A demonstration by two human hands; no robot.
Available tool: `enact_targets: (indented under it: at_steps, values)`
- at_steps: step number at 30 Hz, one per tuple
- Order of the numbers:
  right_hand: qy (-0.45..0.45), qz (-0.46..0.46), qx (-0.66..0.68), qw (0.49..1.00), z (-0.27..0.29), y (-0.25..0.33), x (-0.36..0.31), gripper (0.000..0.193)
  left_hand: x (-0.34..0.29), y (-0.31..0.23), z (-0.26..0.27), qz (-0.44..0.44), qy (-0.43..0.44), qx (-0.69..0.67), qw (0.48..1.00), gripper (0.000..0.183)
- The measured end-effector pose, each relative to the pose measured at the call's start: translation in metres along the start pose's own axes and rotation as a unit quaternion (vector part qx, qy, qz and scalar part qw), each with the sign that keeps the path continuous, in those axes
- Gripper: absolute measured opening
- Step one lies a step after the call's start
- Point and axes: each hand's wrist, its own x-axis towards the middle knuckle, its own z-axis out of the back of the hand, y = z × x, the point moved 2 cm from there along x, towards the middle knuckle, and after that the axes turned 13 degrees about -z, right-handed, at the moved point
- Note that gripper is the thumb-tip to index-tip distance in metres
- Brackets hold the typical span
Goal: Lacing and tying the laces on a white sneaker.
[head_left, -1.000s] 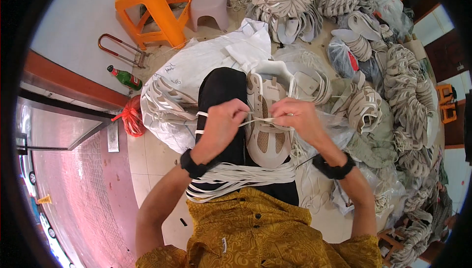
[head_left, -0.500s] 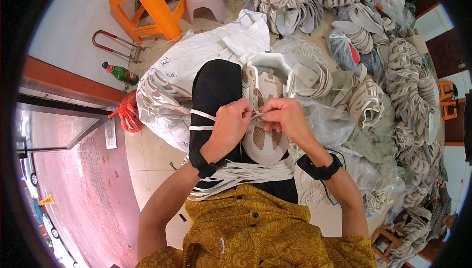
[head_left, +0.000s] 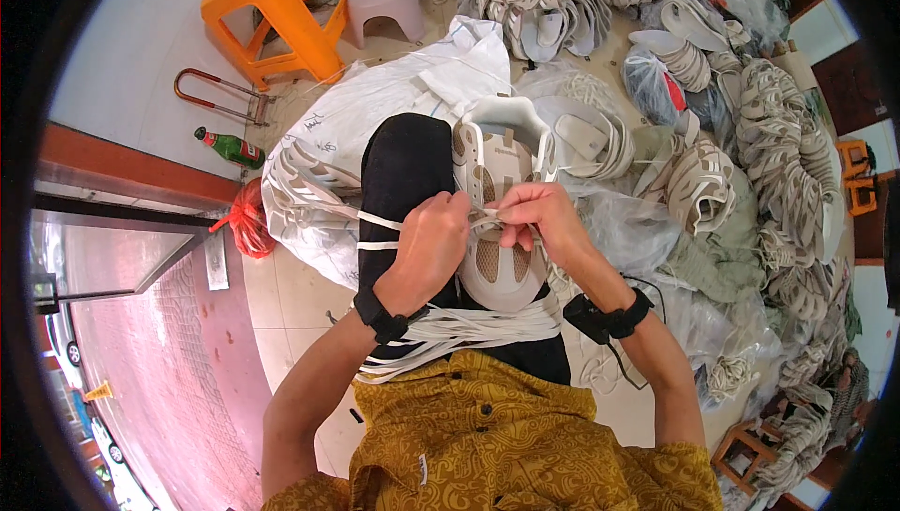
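Observation:
A beige and white shoe upper (head_left: 507,291) lies along my right thigh, its toe end toward me and its collar away from me. My left hand (head_left: 433,241) is closed over its left edge, pinching a white shoelace (head_left: 379,218) whose length trails left across my black trouser leg. With thumb and finger pinched, my right hand (head_left: 544,217) grips the lace above the middle of the shoe. The fingertips of both hands nearly meet there. Across my lap rests a bundle of white laces (head_left: 469,331).
Ahead left stand an orange stool (head_left: 281,19) and a low grey stool (head_left: 387,0). A green bottle (head_left: 230,147) and a red bag (head_left: 249,217) are by the doorway. Stacked shoe uppers (head_left: 783,159) line the right side. A white sack (head_left: 412,80) spreads beyond my knee.
The view has shifted slightly. Both hands stay at the middle of the shoe, and the right fingers have turned a little over the lace.

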Motion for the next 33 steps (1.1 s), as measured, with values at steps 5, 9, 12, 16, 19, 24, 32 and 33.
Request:
enact_targets:
  at_steps: [5, 9, 12, 16, 19, 24, 32, 33]
  values:
    - [-0.005, 0.016, 0.061, 0.998, -0.002, -0.008, -0.007, 0.009, 0.0, -0.009, -0.003, -0.191, 0.099, 0.192, 0.958, 0.009]
    - [0.018, 0.023, 0.1, 0.995, -0.002, -0.011, -0.008, 0.008, 0.003, -0.002, -0.002, -0.15, 0.069, 0.119, 0.979, 0.008]
    - [0.009, 0.007, 0.108, 0.994, -0.002, -0.012, -0.009, 0.007, 0.004, 0.007, 0.0, -0.04, 0.008, -0.036, 0.999, 0.007]
    - [-0.002, 0.02, 0.094, 0.995, -0.004, -0.014, -0.011, 0.007, 0.003, 0.008, -0.001, 0.003, 0.004, -0.073, 0.997, 0.008]
    - [-0.005, 0.036, 0.093, 0.995, -0.005, -0.016, -0.011, 0.008, 0.004, -0.003, -0.004, -0.093, 0.053, 0.059, 0.992, 0.013]
    - [-0.011, 0.055, 0.109, 0.993, -0.004, -0.022, -0.01, 0.009, 0.01, -0.008, 0.0, -0.163, 0.033, 0.097, 0.981, 0.015]
    - [-0.038, 0.053, 0.146, 0.987, 0.021, -0.031, -0.02, 0.007, 0.017, -0.017, -0.008, -0.166, 0.245, 0.243, 0.924, 0.009]
    - [-0.04, 0.054, 0.149, 0.987, 0.023, -0.032, -0.022, 0.007, 0.02, -0.016, -0.008, -0.127, 0.284, 0.227, 0.923, 0.009]
